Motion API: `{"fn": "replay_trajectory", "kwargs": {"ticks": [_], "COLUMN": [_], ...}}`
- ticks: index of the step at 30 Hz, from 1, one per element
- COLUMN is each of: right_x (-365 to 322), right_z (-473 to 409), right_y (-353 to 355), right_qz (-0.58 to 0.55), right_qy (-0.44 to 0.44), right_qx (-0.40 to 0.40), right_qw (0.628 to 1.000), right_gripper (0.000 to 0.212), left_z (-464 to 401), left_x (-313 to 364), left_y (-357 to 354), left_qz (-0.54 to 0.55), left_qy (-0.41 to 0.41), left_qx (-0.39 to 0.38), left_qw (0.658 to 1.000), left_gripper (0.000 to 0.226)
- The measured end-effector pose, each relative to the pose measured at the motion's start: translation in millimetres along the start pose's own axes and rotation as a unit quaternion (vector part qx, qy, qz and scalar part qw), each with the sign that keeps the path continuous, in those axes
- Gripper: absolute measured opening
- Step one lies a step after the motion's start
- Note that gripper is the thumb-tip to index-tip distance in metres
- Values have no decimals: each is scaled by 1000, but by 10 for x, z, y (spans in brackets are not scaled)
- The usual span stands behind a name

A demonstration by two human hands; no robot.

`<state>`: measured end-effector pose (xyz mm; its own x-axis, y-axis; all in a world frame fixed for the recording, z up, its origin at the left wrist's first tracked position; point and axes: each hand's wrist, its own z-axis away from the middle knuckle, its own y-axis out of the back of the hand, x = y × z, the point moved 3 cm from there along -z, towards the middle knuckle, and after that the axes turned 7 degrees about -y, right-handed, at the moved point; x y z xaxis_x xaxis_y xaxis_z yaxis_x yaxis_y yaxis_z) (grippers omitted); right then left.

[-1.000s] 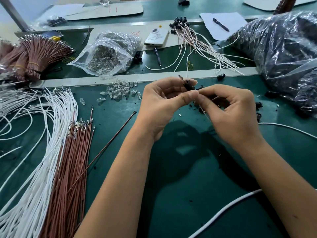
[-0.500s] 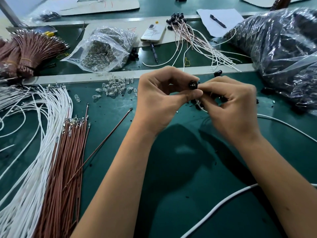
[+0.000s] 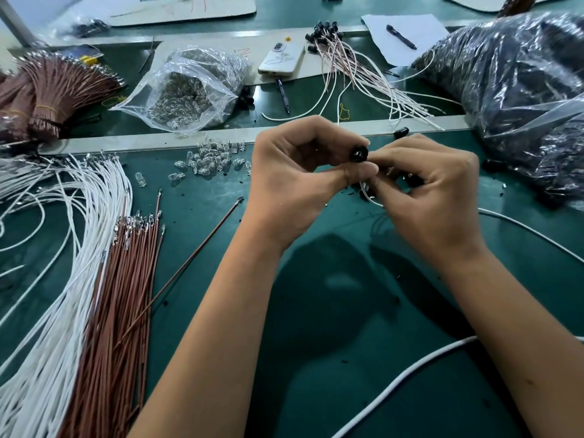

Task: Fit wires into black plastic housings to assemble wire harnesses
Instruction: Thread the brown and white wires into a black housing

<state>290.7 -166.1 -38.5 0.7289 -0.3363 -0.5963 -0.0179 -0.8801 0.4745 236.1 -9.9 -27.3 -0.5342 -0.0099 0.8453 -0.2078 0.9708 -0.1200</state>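
At frame centre, we are pinching the black housing [image 3: 359, 153] in our left hand [image 3: 297, 178]; our right hand [image 3: 433, 197], immediately right, is gripping the white wire [image 3: 366, 194], feeding leftward.

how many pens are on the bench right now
2. One pen lies on the white paper at the far right; another pen lies on the green mat just below the phone. Others may be hidden under bags.
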Motion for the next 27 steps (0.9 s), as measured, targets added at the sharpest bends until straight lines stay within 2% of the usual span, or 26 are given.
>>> {"fn": "replay_trajectory", "kwargs": {"ticks": [6, 19, 27], "right_x": [13, 37, 44], "right_z": [-13, -17, -18], "right_y": [22, 6, 3], "right_qz": [-6, -26, -20], "right_qy": [2, -11, -10], "right_qx": [-2, -17, -14], "right_qw": [1000, 999, 1000], "right_gripper": [3, 15, 12], "left_z": [5, -1, -9], "left_x": [2, 37, 59], "left_y": [-12, -19, -31], "left_qz": [-10, 8, 3], "left_qy": [6, -1, -18], "left_qx": [-18, -21, -32], "left_qw": [1000, 1000, 999], "left_gripper": [30, 32, 35]}}
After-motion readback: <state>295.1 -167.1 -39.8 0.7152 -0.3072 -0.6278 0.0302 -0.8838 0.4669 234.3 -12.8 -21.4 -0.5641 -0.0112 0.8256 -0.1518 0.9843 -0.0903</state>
